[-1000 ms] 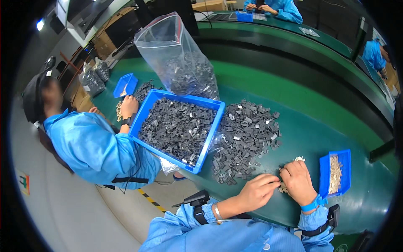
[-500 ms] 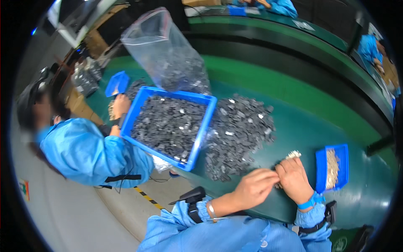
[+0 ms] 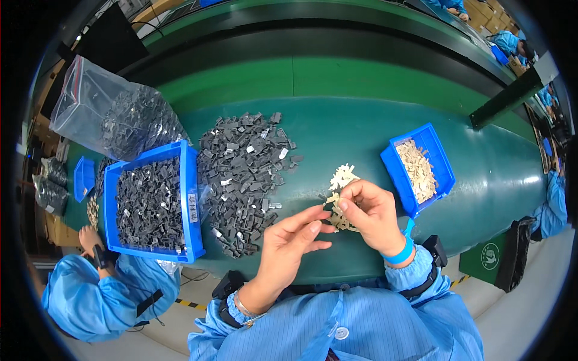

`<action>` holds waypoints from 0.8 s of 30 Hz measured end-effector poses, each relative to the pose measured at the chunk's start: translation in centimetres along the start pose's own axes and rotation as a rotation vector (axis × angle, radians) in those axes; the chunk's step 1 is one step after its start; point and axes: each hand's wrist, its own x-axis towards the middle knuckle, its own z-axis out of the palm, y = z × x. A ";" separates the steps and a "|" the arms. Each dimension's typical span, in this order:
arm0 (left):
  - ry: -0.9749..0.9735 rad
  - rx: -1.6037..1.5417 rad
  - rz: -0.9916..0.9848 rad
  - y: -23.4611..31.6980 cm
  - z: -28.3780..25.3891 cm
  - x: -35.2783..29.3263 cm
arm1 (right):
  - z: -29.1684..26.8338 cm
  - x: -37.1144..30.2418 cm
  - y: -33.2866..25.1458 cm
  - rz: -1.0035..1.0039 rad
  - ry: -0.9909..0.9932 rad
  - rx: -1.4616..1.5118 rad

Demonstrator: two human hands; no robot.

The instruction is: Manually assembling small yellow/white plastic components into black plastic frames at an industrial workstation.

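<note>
My left hand (image 3: 288,245) is closed in a loose pinch, with a small black plastic piece (image 3: 326,198) at its index fingertip. Facing it, my right hand (image 3: 374,220) has thumb and index finger pressed together; whatever lies between them is too small to make out. Both hands hover over a small heap of cream-coloured strips (image 3: 342,176), partly covering it. A large spread of black plastic pieces (image 3: 244,174) lies on the green table to their left. Right of my hands stands a small blue bin (image 3: 444,168) holding more cream strips (image 3: 416,171).
A large blue bin (image 3: 191,207) full of black pieces stands at the left, a clear bag (image 3: 114,114) of them behind it. Beyond sits a co-worker in a blue smock (image 3: 102,295), near another small blue bin (image 3: 84,178). A dark post (image 3: 506,99) rises at the far right.
My view has swung to the right and levelled, so the bins and heaps appear further left. My fingertips have drawn slightly apart, and a black piece now shows between the hands.
</note>
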 end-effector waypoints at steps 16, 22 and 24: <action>0.014 0.100 0.224 0.2 1.0 -0.1 | 0.7 -1.0 -3.0 -0.340 -0.003 -0.398; -0.088 0.203 0.094 0.3 0.7 -0.1 | -0.2 -0.9 -3.0 -0.411 -0.158 -0.379; -0.106 0.125 0.083 0.1 0.5 -0.1 | -0.3 -0.9 -3.0 -0.412 -0.152 -0.380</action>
